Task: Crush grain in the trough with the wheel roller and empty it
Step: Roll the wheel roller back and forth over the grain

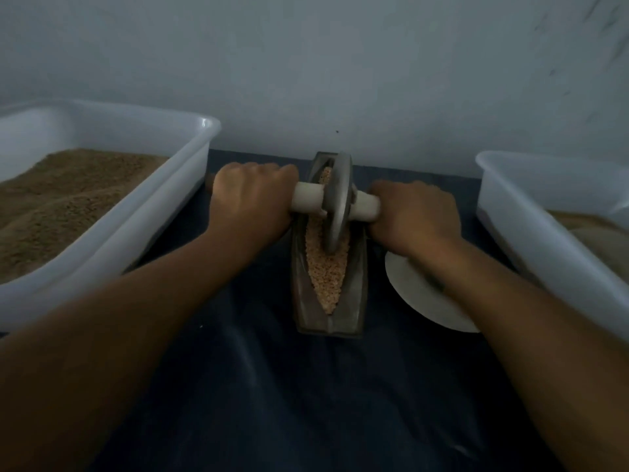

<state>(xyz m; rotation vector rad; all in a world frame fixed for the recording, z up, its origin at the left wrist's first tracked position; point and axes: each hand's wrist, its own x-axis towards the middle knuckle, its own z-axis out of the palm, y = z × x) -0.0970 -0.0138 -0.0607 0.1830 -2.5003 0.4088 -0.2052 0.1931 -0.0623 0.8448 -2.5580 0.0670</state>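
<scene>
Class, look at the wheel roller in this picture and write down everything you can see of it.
The wheel roller is a grey, metal-looking disc standing upright on its edge in the long narrow trough, toward the far half, its rim sunk into the pale grain. A light, round bar runs through its centre as a handle, sticking out to both sides. The left hand grips the left end and the right hand grips the right end, fingers curled round the bar.

Dim, bluish light; soft blur throughout; wide-angle stretch at edges.
</scene>
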